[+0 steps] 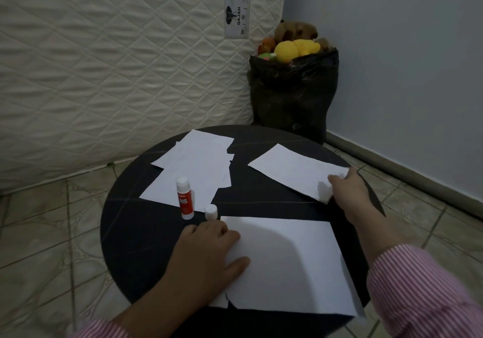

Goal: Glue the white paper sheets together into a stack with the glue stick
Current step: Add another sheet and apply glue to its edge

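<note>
A round dark table [125, 233] held white paper in three places. At 6 o'clock, nearest the person, lay the started stack [287, 264]; the left hand [206, 256] pressed flat on its left edge, fingers relaxed, grasping nothing. At 2 o'clock the right hand [347, 188] pinched the near corner of a single sheet [292, 170], which curled slightly at the grip. A loose pile of sheets [193, 167] lay at 11 o'clock. The glue stick [185, 198] stood upright and uncapped near the centre, its cap [211, 211] just beside it. The paper looked light, limp and easily creased, best lifted by a corner or edge.
</note>
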